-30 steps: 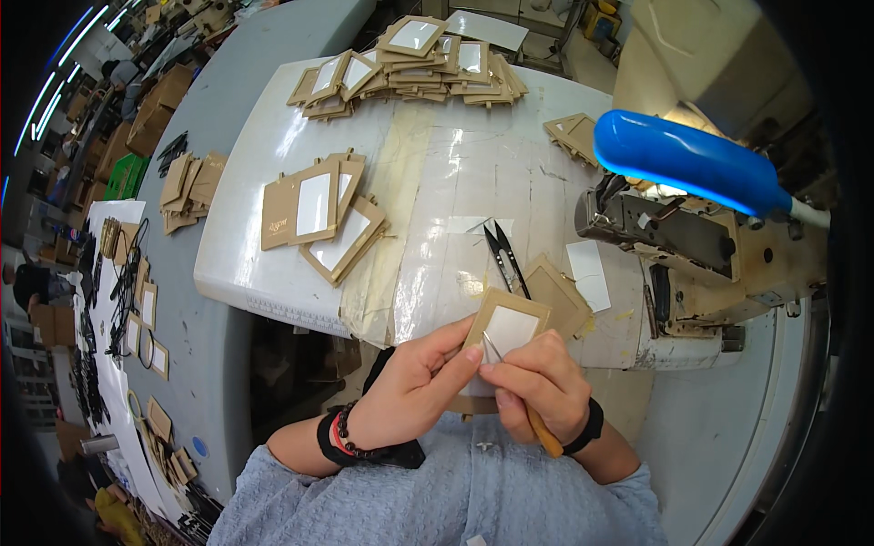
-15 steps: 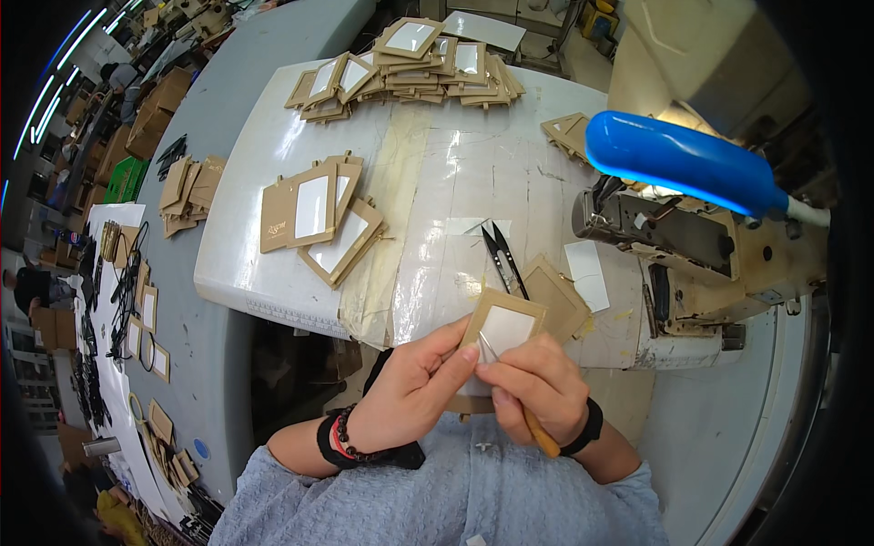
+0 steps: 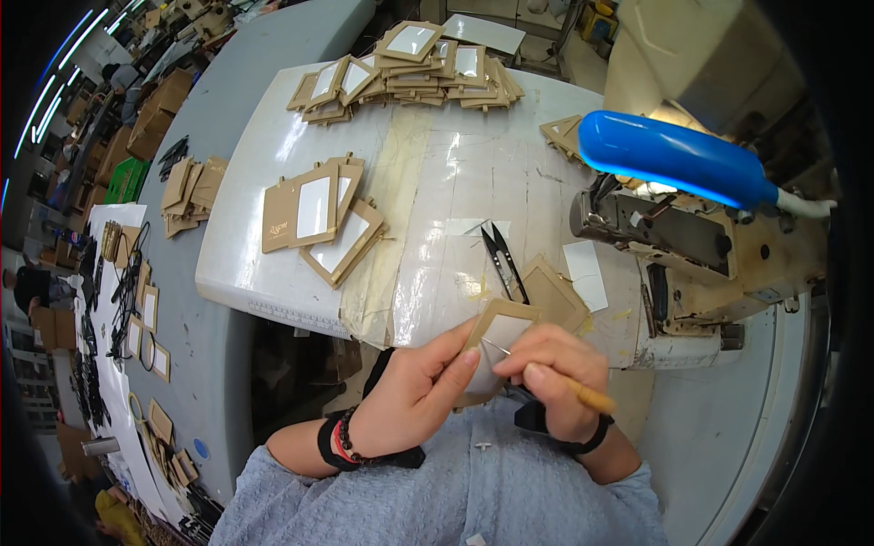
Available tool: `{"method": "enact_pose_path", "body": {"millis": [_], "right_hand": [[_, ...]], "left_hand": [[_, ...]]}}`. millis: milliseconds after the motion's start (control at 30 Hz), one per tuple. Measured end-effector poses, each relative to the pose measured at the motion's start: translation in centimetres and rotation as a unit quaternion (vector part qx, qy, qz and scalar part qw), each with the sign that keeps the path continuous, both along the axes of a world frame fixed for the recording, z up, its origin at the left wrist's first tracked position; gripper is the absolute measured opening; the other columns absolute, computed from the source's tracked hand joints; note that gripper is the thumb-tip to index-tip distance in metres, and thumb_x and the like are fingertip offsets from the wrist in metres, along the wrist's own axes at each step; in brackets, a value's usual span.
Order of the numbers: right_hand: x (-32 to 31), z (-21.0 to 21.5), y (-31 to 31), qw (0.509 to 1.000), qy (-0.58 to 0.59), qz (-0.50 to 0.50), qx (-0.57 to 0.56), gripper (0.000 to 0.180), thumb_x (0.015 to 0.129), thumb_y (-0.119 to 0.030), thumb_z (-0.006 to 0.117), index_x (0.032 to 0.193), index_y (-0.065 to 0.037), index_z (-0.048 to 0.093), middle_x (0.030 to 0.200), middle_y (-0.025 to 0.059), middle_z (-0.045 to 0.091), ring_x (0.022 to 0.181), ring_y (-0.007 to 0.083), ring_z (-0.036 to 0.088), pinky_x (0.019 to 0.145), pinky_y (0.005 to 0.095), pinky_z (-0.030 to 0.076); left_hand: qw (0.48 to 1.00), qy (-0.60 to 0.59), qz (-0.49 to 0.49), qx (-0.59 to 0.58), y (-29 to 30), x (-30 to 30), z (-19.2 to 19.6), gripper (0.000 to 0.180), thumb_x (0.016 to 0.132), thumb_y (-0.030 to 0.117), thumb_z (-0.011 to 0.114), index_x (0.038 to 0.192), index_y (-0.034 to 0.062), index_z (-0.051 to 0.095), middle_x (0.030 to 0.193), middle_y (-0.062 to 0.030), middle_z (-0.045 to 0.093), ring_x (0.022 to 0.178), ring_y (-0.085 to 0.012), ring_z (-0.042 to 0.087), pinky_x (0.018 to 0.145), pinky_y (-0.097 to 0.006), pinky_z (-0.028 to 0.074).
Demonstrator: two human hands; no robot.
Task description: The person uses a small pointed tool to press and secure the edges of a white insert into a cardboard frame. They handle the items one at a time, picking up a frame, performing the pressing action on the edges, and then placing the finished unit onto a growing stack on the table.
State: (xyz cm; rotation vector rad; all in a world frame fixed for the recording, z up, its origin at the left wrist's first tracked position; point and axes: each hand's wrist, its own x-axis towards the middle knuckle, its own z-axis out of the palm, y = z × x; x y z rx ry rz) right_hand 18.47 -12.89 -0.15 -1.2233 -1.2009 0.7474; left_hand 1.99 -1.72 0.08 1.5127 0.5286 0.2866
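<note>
A tan card holder (image 3: 506,326) with a white panel sits in the left grip (image 3: 411,393), its near edge pinched between the thumb, pressed on the front, and the fingers behind. The right grip (image 3: 563,378) is closed about a pointed tool (image 3: 590,395); its wooden handle sticks out to the right of that grip, and its thin metal shaft points left across the white panel toward the left thumb. Whether the tip touches the panel I cannot tell.

Just beyond both grips, black thread snips (image 3: 506,268) lie on the white desk (image 3: 437,300), tips pointing away. To their right, beyond the right grip, are a flat tan piece (image 3: 557,298) and a white sheet (image 3: 587,273). Farther right stands a sewing machine (image 3: 651,235), under a blue lamp (image 3: 674,162). Beyond the left grip and to its left lies a small stack of tan holders (image 3: 284,214); a larger heap (image 3: 423,73) lies at the far end of the desk. Well left of the left grip, a grey desk (image 3: 214,291) carries more tan pieces (image 3: 187,198) and black cords (image 3: 120,300).
</note>
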Motion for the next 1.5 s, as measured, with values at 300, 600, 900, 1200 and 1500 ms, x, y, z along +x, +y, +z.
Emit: {"method": "enact_pose_path", "body": {"millis": [300, 600, 900, 1200, 1500], "right_hand": [[1.1, -0.7, 0.6, 0.864, 0.482, 0.073, -0.126, 0.03, 0.088, -0.012, 0.041, 0.086, 0.01, 0.061, 0.08, 0.0142, 0.057, 0.055, 0.0157, 0.052, 0.044, 0.0242, 0.037], [-1.3, -0.3, 0.5, 0.999, 0.018, -0.027, 0.031, 0.013, 0.086, -0.002, 0.049, 0.088, 0.002, 0.061, 0.083, 0.0103, 0.058, 0.063, 0.0151, 0.056, 0.057, 0.0254, 0.044], [-1.2, 0.0, -0.1, 0.998, -0.021, -0.053, 0.031, 0.011, 0.079, 0.002, 0.057, 0.089, 0.002, 0.062, 0.08, 0.013, 0.062, 0.065, 0.0195, 0.059, 0.059, 0.0269, 0.047], [-1.6, 0.1, 0.3, 0.975, -0.177, -0.077, 0.113, 0.017, 0.075, 0.007, 0.059, 0.091, 0.002, 0.062, 0.081, 0.0137, 0.061, 0.068, 0.0232, 0.062, 0.061, 0.0288, 0.051], [-1.6, -0.5, 0.0, 0.944, -0.279, -0.104, 0.14, 0.021, 0.071, 0.001, 0.062, 0.092, -0.001, 0.063, 0.085, 0.0107, 0.061, 0.064, 0.02, 0.062, 0.054, 0.0283, 0.051]], "left_hand": [[0.992, 0.042, -0.002, 0.116, 0.0, 0.4, 0.9, 0.039, 0.097, 0.01, 0.047, 0.135, 0.0024, 0.046, 0.062, -0.0069, 0.051, 0.056, -0.0065, 0.047, 0.056, -0.023, 0.043], [0.997, -0.049, 0.047, -0.04, -0.4, 0.6, -0.2, 0.033, 0.1, 0.016, 0.04, 0.127, -0.0019, 0.051, 0.086, -0.0034, 0.063, 0.075, -0.0072, 0.055, 0.069, -0.024, 0.047], [0.986, -0.038, 0.077, -0.144, -0.2, 0.9, -0.5, 0.03, 0.1, 0.016, 0.041, 0.12, -0.0007, 0.057, 0.086, -0.0001, 0.062, 0.073, -0.0017, 0.052, 0.062, -0.018, 0.044], [0.991, -0.024, 0.066, -0.114, -0.4, 0.7, 0.3, 0.031, 0.1, 0.014, 0.041, 0.123, -0.0014, 0.056, 0.09, -0.0006, 0.063, 0.077, -0.0024, 0.052, 0.066, -0.019, 0.045], [0.993, -0.025, 0.037, -0.105, -0.4, 1.0, 1.0, 0.033, 0.1, 0.013, 0.04, 0.125, -0.004, 0.053, 0.104, -0.0038, 0.063, 0.091, -0.0052, 0.055, 0.078, -0.02, 0.046]]}}
